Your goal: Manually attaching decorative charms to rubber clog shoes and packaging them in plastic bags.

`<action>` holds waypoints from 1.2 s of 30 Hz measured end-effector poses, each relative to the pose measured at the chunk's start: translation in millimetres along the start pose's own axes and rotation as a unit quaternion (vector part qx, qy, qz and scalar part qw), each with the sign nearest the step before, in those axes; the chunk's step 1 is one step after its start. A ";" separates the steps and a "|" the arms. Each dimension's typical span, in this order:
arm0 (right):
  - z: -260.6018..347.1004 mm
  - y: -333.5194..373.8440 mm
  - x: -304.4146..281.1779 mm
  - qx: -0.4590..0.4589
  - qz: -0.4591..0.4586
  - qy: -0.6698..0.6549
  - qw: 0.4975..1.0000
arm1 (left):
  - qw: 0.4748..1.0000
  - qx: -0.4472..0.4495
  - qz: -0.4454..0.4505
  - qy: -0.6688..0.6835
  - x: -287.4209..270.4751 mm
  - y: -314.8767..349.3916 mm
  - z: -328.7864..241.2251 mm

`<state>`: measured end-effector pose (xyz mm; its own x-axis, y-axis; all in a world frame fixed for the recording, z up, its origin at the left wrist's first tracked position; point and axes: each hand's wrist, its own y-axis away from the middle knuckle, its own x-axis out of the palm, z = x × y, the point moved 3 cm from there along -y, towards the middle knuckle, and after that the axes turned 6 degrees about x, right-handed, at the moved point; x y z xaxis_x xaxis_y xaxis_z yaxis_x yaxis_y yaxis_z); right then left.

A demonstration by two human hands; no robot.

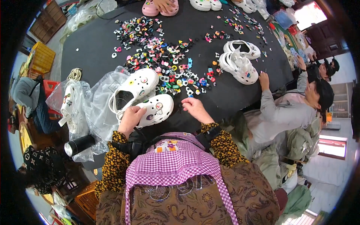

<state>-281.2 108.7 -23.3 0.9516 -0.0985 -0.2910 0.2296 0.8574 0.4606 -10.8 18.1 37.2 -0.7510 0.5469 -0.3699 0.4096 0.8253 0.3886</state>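
Observation:
A pair of white clogs with holes and small charms lies in front of me. My left hand [130, 119] grips the nearer clog [156, 109] by its side close to the heel. The farther clog [141, 81] rests against it, toe pointing up and right. Just right of the nearer clog's toe, my right hand [197, 110] is closed, thumb and fingertips pinched together over the table; what they hold, if anything, is too small to tell. Beyond both hands spreads a loose heap of colourful shoe charms [165, 56].
On the black table [93, 45], clear plastic bags [103, 103] lie to the left, one around a white clog [68, 99], beside a black bottle [80, 145]. Another white clog pair [240, 67] stands right, near a co-worker's hand [264, 81]. Pink clogs [150, 9] sit at the far edge.

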 end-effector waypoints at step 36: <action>-27.3 -31.5 -52.8 -0.142 -0.249 0.209 0.935 | 0.994 -0.053 0.034 0.091 12.1 1.1 4.3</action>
<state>-344.2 100.7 -45.3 0.5648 -0.3655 -0.7398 0.5025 0.8635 -0.0430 -17.3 26.2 29.5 -0.8091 0.5581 -0.1840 0.4127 0.7626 0.4981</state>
